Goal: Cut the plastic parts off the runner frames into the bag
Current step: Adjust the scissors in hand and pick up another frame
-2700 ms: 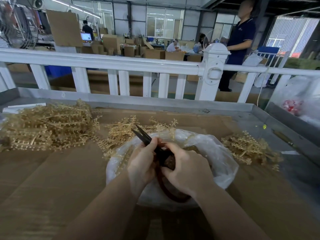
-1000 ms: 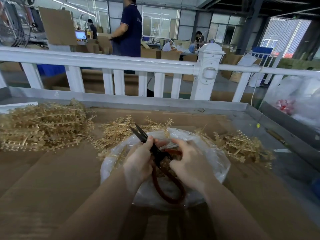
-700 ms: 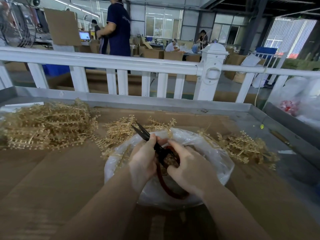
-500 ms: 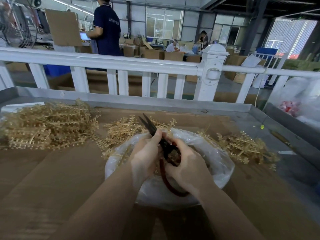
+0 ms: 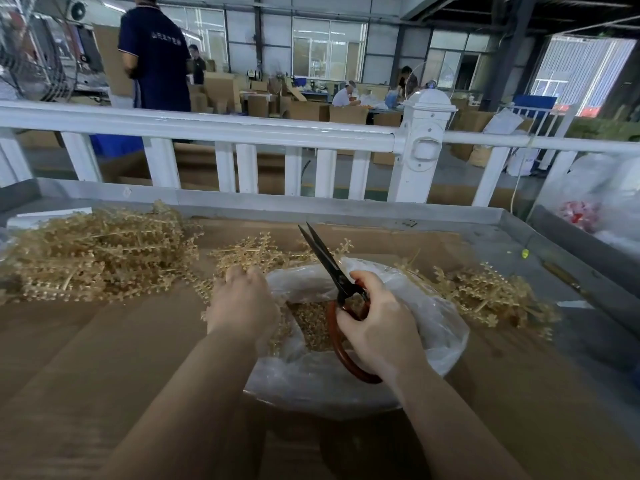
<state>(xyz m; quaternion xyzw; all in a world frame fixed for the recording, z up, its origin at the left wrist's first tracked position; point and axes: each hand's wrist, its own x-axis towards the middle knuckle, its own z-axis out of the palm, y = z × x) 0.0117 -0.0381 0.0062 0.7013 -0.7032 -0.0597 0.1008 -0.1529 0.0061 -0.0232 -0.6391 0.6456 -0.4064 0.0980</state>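
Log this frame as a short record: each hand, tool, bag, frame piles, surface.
left hand: reaching into the small middle frame pile, fingers hidden
right hand: grips the scissors, blades slightly apart, pointing away
bag: clear plastic, open, cut parts inside
big frame pile: far left
right frame pile: beside the bag
surface: cardboard in a metal tray

Your scissors (image 5: pixel 332 268) have black blades and red-brown handle loops. The runner frames (image 5: pixel 100 251) at far left are pale gold, like the cut parts in the clear, whitish bag (image 5: pixel 436 327). The cardboard (image 5: pixel 86 344) is brown, the fence (image 5: pixel 221 128) white.
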